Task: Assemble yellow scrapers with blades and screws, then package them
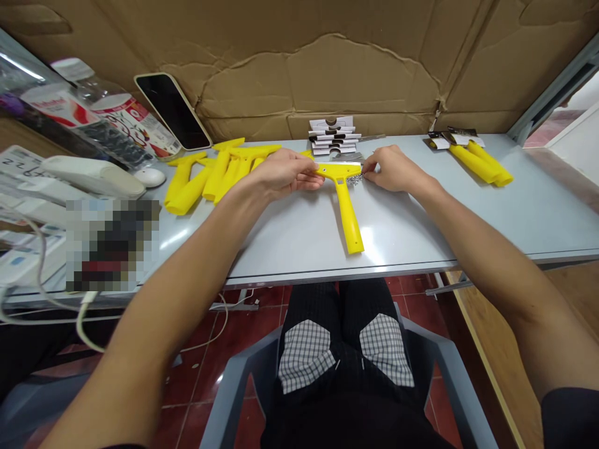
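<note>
A yellow scraper (347, 215) with a wide head and a metal strip along its top edge lies over the grey table, handle toward me. My left hand (292, 173) is closed on the left end of its head. At the head's right end is my right hand (384, 168), fingers pinched together; whatever they hold is too small to make out. Small metal screws (355, 179) lie in a heap just behind the head, beside the right fingertips. Behind the hands stand stacked white and black cards (333, 138), with thin metal blades next to them.
Several yellow handles (187, 184) lie at the left, and two with black packaging (482, 163) at the right. A phone (174, 111) leans on the cardboard (365, 68) behind. Bottles (126, 118), a white mouse (152, 177) and cables occupy the far left.
</note>
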Action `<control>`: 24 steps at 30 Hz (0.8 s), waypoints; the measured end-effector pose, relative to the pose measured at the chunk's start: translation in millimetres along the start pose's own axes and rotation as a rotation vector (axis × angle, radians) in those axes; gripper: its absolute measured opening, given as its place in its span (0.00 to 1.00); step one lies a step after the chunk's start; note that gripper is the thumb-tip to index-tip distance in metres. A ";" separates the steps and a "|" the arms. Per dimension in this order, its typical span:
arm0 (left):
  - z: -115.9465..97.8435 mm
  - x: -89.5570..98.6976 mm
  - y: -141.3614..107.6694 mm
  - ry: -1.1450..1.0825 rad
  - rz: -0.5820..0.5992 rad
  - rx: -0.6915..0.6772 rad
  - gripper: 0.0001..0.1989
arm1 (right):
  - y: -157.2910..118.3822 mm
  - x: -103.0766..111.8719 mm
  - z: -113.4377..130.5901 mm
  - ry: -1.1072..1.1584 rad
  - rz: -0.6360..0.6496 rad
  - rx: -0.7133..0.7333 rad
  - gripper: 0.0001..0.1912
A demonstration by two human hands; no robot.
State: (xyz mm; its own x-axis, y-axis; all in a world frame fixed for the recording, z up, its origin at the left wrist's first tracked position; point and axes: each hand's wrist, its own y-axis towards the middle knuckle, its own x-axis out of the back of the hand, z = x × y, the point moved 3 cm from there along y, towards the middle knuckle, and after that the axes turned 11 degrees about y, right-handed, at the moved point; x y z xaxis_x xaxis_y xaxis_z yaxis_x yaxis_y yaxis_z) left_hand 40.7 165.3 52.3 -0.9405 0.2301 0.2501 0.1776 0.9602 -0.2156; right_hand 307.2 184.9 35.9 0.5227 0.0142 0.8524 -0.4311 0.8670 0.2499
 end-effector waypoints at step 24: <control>-8.1 -8.3 -8.1 0.007 0.014 -0.043 0.04 | -8.3 -2.4 38.2 1.070 0.018 -0.371 0.10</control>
State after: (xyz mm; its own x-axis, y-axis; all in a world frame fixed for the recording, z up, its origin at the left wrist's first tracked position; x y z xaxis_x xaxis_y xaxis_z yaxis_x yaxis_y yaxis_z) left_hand 49.4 156.9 59.6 -0.9360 0.2441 0.2537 0.2028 0.9628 -0.1785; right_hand 281.4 158.7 49.3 0.9560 0.2925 -0.0209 -0.2932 0.9540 -0.0617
